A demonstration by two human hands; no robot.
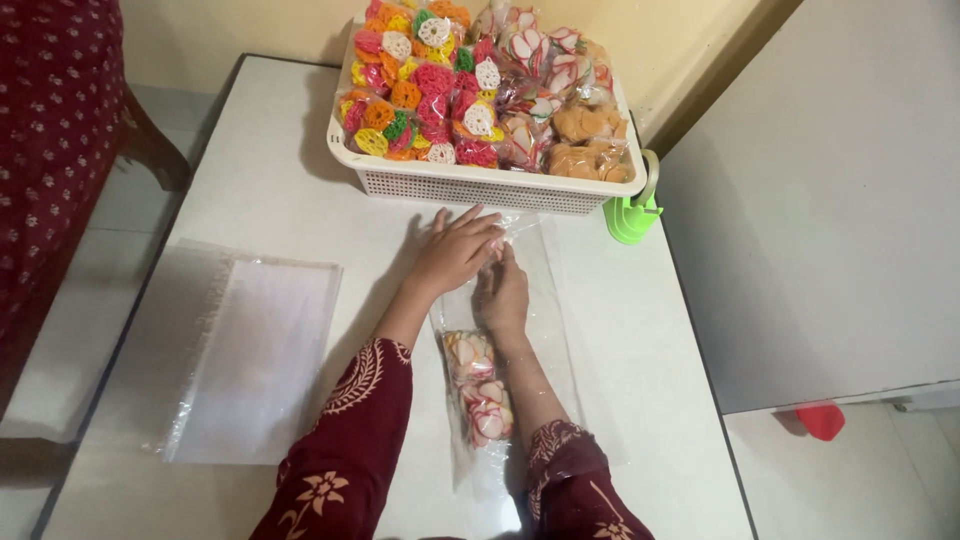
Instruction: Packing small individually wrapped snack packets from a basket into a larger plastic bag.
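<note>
Head view, left hand (458, 250) flat, right hand (502, 296) pinching crinkly clear bag (520, 330), flower-shaped crackers (480, 395) inside

At the centre of the frame, both hands, left hand (458, 250) and right hand (502, 296), press flat on a clear plastic bag (545, 300) holding red-and-white ring-shaped snacks (480, 395) on the white desk (280, 180). A white plastic basket (480, 185) of packed colourful snacks sits at upper centre, and a stack of empty clear bags (262, 355) lies at left.

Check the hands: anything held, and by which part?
Both hands, left hand and right hand, press the clear snack bag at its empty upper end; actual grip cannot be told.
</note>
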